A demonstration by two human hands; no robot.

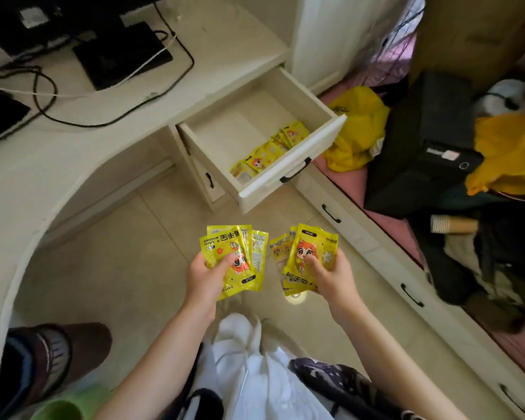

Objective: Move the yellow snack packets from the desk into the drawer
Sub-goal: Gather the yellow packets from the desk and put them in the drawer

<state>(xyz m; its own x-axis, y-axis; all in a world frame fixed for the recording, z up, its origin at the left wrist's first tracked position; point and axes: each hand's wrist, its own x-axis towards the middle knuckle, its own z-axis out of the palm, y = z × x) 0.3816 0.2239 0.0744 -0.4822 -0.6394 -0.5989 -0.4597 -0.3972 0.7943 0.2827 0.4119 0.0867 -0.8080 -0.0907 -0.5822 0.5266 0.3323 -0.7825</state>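
Observation:
My left hand [205,278] grips a fanned stack of yellow packets [240,247] with a red cartoon figure, thumb on top. My right hand [331,275] holds a second stack of the same yellow packets [308,253], thumb pressed on the front one. Both stacks hang over the tiled floor, below the open cream drawer [291,163]. Several more yellow packets [270,151] lie inside the drawer along its front wall. The rest of the drawer bottom is bare.
The cream desk [73,140] curves round at left, carrying a black monitor base [122,53], a dark pad and cables. At right, a low cabinet with black handles bears a yellow bag [358,128], a black case [422,140] and clothes. Slippers lie at bottom left.

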